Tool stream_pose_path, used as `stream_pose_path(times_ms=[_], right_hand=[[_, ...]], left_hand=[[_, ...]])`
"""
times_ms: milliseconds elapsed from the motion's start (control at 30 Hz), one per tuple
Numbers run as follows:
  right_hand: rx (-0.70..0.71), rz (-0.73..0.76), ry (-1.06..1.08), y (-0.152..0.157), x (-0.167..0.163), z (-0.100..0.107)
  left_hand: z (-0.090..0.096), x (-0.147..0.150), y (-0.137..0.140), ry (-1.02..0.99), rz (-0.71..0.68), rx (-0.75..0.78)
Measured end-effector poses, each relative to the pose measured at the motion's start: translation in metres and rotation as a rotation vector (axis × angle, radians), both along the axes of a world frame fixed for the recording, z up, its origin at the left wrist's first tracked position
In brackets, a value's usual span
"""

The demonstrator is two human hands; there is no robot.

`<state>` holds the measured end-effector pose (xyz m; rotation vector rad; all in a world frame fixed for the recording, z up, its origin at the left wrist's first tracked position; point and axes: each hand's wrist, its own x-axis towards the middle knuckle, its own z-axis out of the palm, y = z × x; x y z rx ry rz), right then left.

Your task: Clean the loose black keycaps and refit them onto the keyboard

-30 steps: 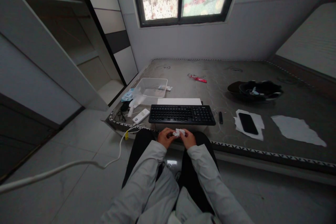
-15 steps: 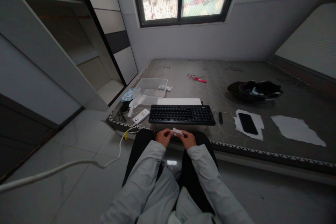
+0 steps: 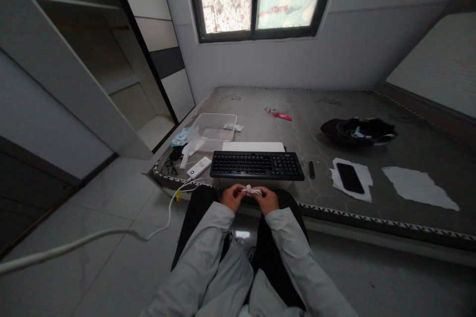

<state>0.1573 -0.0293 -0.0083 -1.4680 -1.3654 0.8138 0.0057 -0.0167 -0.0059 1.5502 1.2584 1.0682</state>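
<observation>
Between my hands, just in front of the keyboard, is a small crumpled white tissue. My left hand pinches its left end, fingers closed. On the other end, the fingers of my right hand are closed too. Both hands are above my lap, close to the mattress edge. The black keyboard lies directly beyond them, propped against or on a white box. To its right rests a small dark stick-like object.
A clear plastic bin stands at the left, near a white power strip and its cable. Rightward lie a phone on white paper, another paper sheet and a black cap. Farther back is a red wrapper.
The white tissue between my fingers has shifted shape slightly, with its right part now more drawn out. The view has tilted up a little; both hands keep their hold.
</observation>
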Motion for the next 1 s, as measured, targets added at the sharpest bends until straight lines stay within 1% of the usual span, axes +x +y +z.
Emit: stream_pose_path(times_ms=[167, 267, 367, 500, 600, 700, 833, 900, 1000], right_hand=[[-0.064, -0.048, 0.005, 0.002, 0.001, -0.004], [-0.034, -0.044, 0.047, 0.002, 0.001, -0.005], [0.024, -0.007, 0.092, 0.001, 0.001, -0.006], [0.051, 0.050, 0.112, 0.002, -0.001, -0.008], [0.071, 0.106, 0.096, 0.001, -0.003, -0.005], [0.096, 0.155, 0.091, -0.003, -0.006, 0.000], [0.058, 0.128, 0.090, -0.005, -0.008, 0.003], [0.027, 0.107, 0.097, -0.005, -0.008, 0.002], [0.027, 0.105, 0.104, -0.002, -0.006, -0.001]], left_hand=[[-0.002, 0.001, 0.001, -0.043, -0.055, -0.026], [-0.002, 0.000, 0.001, -0.023, -0.105, -0.039], [-0.001, -0.002, 0.001, 0.010, -0.116, -0.018], [0.004, -0.005, 0.001, 0.100, -0.063, 0.027], [0.006, -0.007, 0.003, 0.163, 0.009, 0.001], [0.008, -0.007, 0.004, 0.180, 0.070, -0.029], [0.009, -0.006, 0.004, 0.155, 0.090, -0.008], [0.008, -0.006, 0.004, 0.135, 0.099, -0.014], [0.007, -0.005, 0.005, 0.114, 0.111, -0.035]])
